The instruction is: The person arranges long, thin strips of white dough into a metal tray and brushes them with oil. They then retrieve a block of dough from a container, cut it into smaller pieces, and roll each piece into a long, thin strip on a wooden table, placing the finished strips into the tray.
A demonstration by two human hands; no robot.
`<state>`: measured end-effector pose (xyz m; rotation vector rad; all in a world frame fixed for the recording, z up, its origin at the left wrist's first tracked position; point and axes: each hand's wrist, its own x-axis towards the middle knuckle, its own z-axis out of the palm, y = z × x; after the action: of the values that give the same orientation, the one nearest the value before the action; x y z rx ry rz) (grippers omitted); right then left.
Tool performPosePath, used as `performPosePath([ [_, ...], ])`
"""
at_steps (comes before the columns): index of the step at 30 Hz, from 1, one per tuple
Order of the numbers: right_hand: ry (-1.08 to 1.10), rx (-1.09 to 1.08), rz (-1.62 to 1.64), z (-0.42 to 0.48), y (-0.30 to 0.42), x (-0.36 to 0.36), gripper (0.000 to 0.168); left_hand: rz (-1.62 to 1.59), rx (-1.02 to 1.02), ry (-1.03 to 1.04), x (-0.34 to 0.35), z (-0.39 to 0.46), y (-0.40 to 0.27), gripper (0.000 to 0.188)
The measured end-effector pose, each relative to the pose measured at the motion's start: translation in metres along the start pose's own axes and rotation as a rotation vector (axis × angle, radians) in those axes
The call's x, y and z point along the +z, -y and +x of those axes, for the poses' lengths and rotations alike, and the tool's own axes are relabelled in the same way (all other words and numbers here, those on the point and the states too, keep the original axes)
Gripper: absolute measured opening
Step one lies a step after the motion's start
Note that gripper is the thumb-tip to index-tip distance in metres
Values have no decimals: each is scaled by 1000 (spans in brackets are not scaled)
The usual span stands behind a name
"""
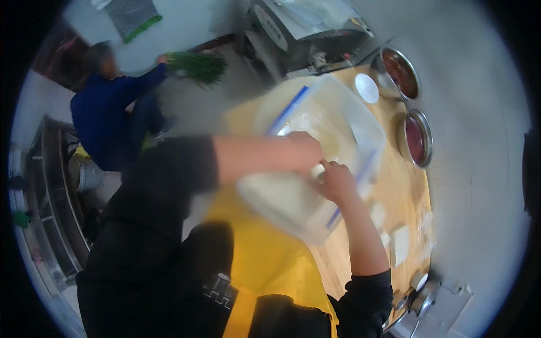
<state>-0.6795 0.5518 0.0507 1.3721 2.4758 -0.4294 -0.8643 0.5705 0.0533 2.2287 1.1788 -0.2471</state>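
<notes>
Over a large translucent plastic tub (367,122) with blue handles, my two hands meet. A small white lump (318,172), seemingly dough, bulges between them. My left hand (305,150) reaches in from the left, its fingers curled and partly blurred. Closed on the lump's other side is my right hand (338,181). Below them in the tub lies a large pale mass (279,196), which looks like dough; motion blurs it. My left forearm hides part of the tub. The tub rests on a wooden table (329,262), close against my yellow apron (270,262).
Two metal pots (416,137) (399,74) of reddish contents and a white bowl (366,88) line the table's far right. White slabs (399,245) lie near my right forearm. At left, a crouching person (110,114) holds green stalks (196,67). Metal shelving (50,203) stands behind.
</notes>
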Motion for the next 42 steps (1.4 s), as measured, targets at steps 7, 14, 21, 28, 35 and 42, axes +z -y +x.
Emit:
performPosePath([
  [7,-35,-62,-244,-42,23,-24,13,-92,163,-126,5,-14,28,35],
  [14,-453,62,87,-107,39,-48,15,-11,103,-78,-1,-8,9,51],
  [21,-963,501,1238,-188,-4,-60,25,-261,138,108,11,36,30,44],
  [28,-1233,632,2145,-231,-42,49,31,-38,215,55,-11,46,2,33],
  [35,-1491,990,2275,-255,-66,96,37,-94,201,6,-50,0,-9,34],
  [42,-1461,1004,1867,-237,-153,63,66,-116,134,-194,-135,-32,-63,36],
])
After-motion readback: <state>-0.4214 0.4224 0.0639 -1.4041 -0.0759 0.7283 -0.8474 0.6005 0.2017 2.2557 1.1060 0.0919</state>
